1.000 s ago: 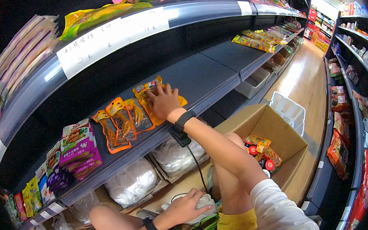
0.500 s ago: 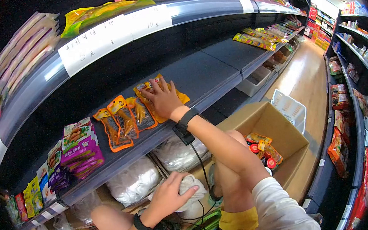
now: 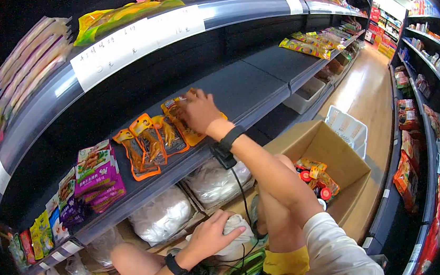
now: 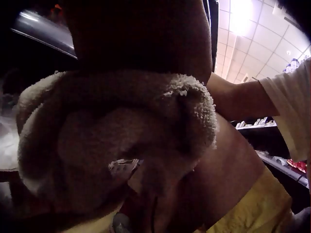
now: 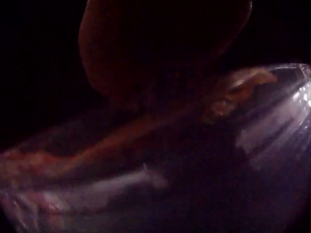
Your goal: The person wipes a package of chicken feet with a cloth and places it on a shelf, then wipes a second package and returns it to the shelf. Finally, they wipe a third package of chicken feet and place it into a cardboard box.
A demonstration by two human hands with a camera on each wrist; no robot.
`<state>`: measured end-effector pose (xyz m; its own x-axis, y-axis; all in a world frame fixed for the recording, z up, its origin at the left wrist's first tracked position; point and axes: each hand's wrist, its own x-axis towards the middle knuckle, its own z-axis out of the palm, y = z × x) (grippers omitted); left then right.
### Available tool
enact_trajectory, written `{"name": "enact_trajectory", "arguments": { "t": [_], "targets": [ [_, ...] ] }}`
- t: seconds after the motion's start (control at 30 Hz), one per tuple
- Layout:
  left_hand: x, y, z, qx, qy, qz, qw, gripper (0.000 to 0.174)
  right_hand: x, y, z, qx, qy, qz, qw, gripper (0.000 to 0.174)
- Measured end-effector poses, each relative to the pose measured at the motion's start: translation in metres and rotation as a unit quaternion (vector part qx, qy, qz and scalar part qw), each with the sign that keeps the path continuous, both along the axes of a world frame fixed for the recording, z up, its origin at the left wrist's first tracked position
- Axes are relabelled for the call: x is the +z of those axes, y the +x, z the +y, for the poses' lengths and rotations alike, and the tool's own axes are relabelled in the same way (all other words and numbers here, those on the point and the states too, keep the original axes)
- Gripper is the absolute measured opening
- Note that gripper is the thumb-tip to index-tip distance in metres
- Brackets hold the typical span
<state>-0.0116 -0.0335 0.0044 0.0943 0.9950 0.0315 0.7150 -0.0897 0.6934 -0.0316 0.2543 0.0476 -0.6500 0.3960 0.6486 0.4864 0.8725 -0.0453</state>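
Note:
In the head view, my right hand (image 3: 201, 110) is over an orange snack packet (image 3: 171, 108) on the shelf, its fingers bent over the far part. The packet's right side is partly hidden under the hand. Clear, shiny packaging (image 5: 112, 187) fills the lower right wrist view, below the dark hand. Several orange-edged packets (image 3: 149, 140) lie side by side just left of it. Low in front of the shelf, my left hand (image 3: 210, 237) holds a bunched whitish cloth (image 3: 237, 236); its thick folds (image 4: 194, 104) fill much of the left wrist view.
Purple packets (image 3: 98, 175) are stacked at the left of the shelf (image 3: 246, 84). An open cardboard box (image 3: 347, 165) with packets and red-capped items stands at the right, beside a white basket (image 3: 347, 128). Clear plastic bags (image 3: 161, 217) lie below the shelf.
My right hand's spread fingers have bent over the packet. My left hand has moved up slightly toward the shelf with the cloth, and more of the cloth shows.

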Motion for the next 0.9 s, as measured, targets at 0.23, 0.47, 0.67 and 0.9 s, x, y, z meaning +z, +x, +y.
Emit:
{"name": "enact_trajectory", "arguments": {
  "t": [0.23, 0.47, 0.67, 0.9],
  "targets": [
    [0.009, -0.006, 0.0, 0.006, 0.006, 0.005, 1.0, 0.049, 0.036, 0.153, 0.039, -0.075, 0.012, 0.283, 0.956, 0.024],
    [0.01, -0.006, -0.001, -0.01, -0.027, 0.023, 0.999, 0.054, -0.246, 0.402, 0.082, -0.263, -0.276, 0.051, 0.923, 0.023],
    [-0.009, 0.003, 0.003, -0.04, -0.034, 0.023, 0.998, 0.059, -0.428, 0.504, 0.022, -0.452, -0.462, -0.049, 0.762, 0.048],
    [-0.032, -0.008, 0.018, -0.063, -0.052, 0.033, 0.996, 0.068, -0.328, 0.422, 0.044, -0.422, -0.418, -0.164, 0.788, 0.052]
  ]
}}
